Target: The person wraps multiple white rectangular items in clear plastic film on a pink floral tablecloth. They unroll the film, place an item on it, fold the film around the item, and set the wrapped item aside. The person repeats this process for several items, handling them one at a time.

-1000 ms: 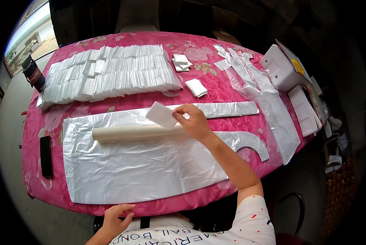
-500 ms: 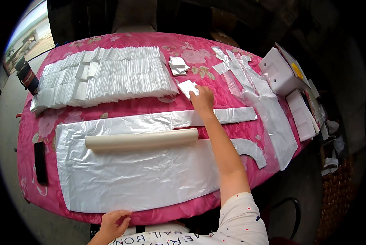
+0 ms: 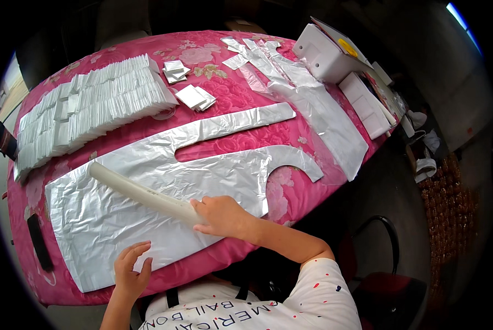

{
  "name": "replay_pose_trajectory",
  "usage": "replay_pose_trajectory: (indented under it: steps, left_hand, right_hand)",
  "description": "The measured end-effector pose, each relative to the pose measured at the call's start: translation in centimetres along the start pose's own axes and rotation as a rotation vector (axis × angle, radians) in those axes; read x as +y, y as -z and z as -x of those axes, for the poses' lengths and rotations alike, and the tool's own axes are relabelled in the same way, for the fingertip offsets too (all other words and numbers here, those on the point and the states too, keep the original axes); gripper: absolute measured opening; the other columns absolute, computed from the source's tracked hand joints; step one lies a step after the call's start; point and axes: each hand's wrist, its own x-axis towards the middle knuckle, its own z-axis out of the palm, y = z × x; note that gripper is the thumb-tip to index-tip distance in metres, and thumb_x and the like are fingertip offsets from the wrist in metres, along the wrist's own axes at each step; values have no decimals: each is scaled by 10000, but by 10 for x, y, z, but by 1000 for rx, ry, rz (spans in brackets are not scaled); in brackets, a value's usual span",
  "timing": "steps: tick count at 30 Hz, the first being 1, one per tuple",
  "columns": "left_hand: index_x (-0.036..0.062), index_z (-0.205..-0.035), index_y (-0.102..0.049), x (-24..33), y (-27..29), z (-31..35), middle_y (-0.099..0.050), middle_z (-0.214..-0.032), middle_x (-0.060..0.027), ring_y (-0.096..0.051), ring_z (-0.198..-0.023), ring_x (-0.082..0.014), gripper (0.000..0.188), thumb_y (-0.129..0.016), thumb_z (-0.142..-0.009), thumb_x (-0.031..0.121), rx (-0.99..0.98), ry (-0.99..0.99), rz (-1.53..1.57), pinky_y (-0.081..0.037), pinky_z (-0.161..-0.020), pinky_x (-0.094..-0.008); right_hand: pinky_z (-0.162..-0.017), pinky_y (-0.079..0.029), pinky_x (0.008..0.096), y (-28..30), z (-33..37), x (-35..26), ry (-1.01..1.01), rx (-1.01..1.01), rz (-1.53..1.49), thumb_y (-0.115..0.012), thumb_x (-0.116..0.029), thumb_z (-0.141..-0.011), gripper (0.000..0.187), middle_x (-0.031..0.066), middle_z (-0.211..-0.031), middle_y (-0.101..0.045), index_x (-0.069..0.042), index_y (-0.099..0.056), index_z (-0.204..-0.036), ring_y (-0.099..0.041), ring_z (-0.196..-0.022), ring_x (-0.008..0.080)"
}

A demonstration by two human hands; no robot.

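A long off-white tube [image 3: 142, 192] lies slantwise over a thin, silvery-white plastic apron [image 3: 114, 220], which is spread out on the table. My right hand [image 3: 224, 216] is closed round the tube's near right end. My left hand [image 3: 132, 267] is at the apron's near edge, its fingers apart and nothing in them. The apron's long strap [image 3: 235, 120] stretches toward the far right, and its curved strap [image 3: 298, 157] sits nearer me. Beyond the apron lie small folded white packets [image 3: 195, 98], with another little pile [image 3: 175, 71] behind them.
Rows of folded white packets [image 3: 97, 99] fill the far left of the pink flowered cloth [image 3: 230, 250]. More plastic sheets [image 3: 323, 110] lie at the right, beside white boxes [image 3: 329, 55]. A black oblong object [image 3: 39, 242] is at the left edge. A chair [image 3: 389, 291] stands at the lower right.
My right hand has left the small packets, come back toward me and taken hold of the tube, which now slants. My left hand has risen over the apron's edge. The view has shifted.
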Motion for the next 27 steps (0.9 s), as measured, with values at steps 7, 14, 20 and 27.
replay_pose_trajectory:
  steps: [7,14,20,27]
  left_hand:
    - [54,-1418,-172,-9,-55,-32,-15,-1453,-287,-70,-1336,-469,823,-621,-777,307,-30,-182,-340,-162,-1065,-513]
    - [28,-1415,-163,7,-91,-55,-6,-1449,-299,-36,-1342,-468,836,-585,-783,379,-56,-267,-313,-116,-1076,-515]
    - [-35,-1329,-316,27,-107,-57,-101,-1441,-293,-70,-1342,-457,741,-616,-745,309,-151,-274,-295,-145,-1081,-499]
    - [-39,-1274,-396,37,-114,-61,-177,-1429,-259,-94,-1342,-438,662,-623,-729,263,-161,-286,-358,-170,-1078,-489]
  right_hand:
    - [-981,-357,404,-53,37,-12,245,290,-161,-542,-387,-848,581,198,-1247,-441,21,-447,-1250,-423,-1165,330]
    - [-1066,-245,379,-31,61,120,-64,398,101,-490,-296,-886,517,154,-1401,-341,-20,-403,-1314,-306,-1301,307]
    - [-1002,-350,385,-15,110,238,-466,710,174,-473,-166,-879,351,202,-1253,-499,10,-543,-1174,-449,-1190,334]
    - [-859,-443,373,-6,103,227,-600,879,121,-647,-95,-730,144,123,-993,-647,-22,-653,-854,-585,-975,292]
